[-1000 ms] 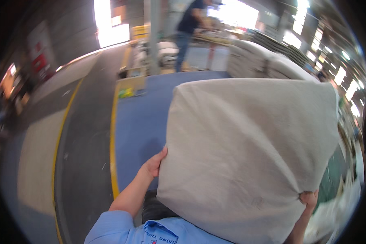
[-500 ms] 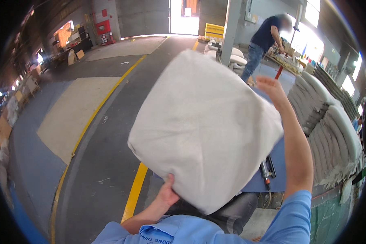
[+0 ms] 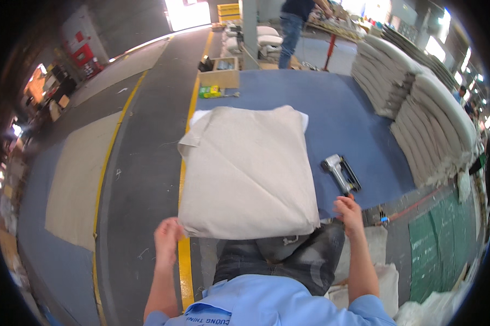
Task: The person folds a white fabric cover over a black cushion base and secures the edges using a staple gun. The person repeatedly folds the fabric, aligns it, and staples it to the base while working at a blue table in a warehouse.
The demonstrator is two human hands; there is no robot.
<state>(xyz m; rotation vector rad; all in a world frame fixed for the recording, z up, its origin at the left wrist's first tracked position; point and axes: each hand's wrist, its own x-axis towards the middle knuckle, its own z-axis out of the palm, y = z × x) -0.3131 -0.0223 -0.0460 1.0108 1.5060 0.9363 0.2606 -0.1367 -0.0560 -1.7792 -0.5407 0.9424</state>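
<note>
I have the beige, nearly square fabric cushion [image 3: 250,174] lying flat on the near end of the blue-topped desk [image 3: 288,87], neither axis clearly longer; its near edge runs left to right by the dark-trousered lap [image 3: 242,258]. My left hand [image 3: 168,236], half curled, is at the near-left corner; I cannot tell whether it grips. My right hand [image 3: 352,214], loosely bent, is near the silver-and-black staple gun [image 3: 339,174]; its hold is unclear. Beige stacked cushions [image 3: 432,127] stand right; yellow-striped grey floor [image 3: 136,136] stretches left.

Light-blue short-sleeved shirt [image 3: 277,301] with lettered pocket [image 3: 209,316], dark grey trousers [image 3: 315,259]
</note>
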